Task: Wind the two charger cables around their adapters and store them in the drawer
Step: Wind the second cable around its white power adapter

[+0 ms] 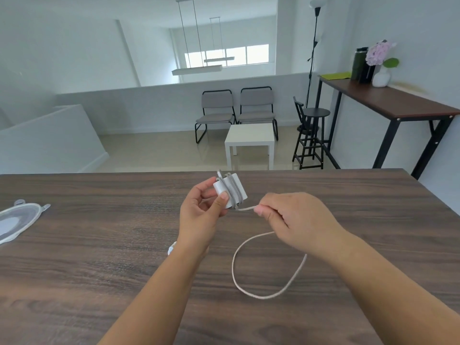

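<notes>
My left hand [201,212] grips a white square adapter [230,190] above the dark wooden table [99,257], thumb pressed on its near face. Several turns of pale braided cable lie wound round the adapter. My right hand [291,217] pinches the free cable just right of the adapter. The rest of that cable [263,296] hangs down into a loose loop lying on the table in front of me. A small white object [171,249] peeks out from behind my left wrist; I cannot tell what it is. No drawer is in view.
A clear plastic lid or container [17,221] lies at the table's left edge. Beyond the far edge stand a white side table [250,139], two grey chairs [236,113], a black stool [312,135] and a tall brown table [388,100] at the right.
</notes>
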`<action>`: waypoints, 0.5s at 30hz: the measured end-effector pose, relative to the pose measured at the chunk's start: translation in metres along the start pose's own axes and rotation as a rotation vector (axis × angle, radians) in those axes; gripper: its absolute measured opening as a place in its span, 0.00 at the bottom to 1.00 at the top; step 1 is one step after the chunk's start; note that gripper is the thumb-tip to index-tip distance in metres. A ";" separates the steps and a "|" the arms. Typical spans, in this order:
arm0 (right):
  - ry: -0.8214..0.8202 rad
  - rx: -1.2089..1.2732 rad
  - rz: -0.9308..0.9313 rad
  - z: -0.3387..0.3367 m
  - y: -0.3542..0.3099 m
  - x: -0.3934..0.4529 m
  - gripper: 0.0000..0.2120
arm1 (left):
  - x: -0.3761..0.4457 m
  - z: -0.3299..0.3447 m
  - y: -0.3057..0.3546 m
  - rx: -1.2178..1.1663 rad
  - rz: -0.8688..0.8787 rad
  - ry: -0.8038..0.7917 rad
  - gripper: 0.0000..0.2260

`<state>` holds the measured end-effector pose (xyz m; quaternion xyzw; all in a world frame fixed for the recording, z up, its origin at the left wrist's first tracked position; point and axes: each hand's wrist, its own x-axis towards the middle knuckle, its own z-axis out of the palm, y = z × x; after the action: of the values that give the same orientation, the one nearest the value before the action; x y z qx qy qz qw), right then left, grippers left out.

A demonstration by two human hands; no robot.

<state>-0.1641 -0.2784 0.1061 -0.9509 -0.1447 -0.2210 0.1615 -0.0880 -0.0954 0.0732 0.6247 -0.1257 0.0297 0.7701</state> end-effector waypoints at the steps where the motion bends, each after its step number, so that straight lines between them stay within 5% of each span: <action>1: 0.004 0.005 -0.001 -0.004 0.003 0.003 0.22 | -0.001 -0.001 0.000 0.026 0.007 -0.025 0.14; 7: 0.026 0.064 -0.083 -0.020 0.014 0.024 0.18 | -0.009 0.000 0.009 0.126 0.077 -0.215 0.17; 11: 0.076 0.436 -0.005 -0.012 0.020 0.030 0.09 | -0.010 -0.002 0.017 0.015 0.046 -0.329 0.17; 15: 0.132 0.759 0.060 0.006 0.016 0.031 0.15 | -0.010 0.000 0.017 -0.206 -0.053 -0.355 0.19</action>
<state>-0.1299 -0.2843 0.1115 -0.8110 -0.1774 -0.2078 0.5173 -0.1011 -0.0904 0.0873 0.5413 -0.2452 -0.1142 0.7961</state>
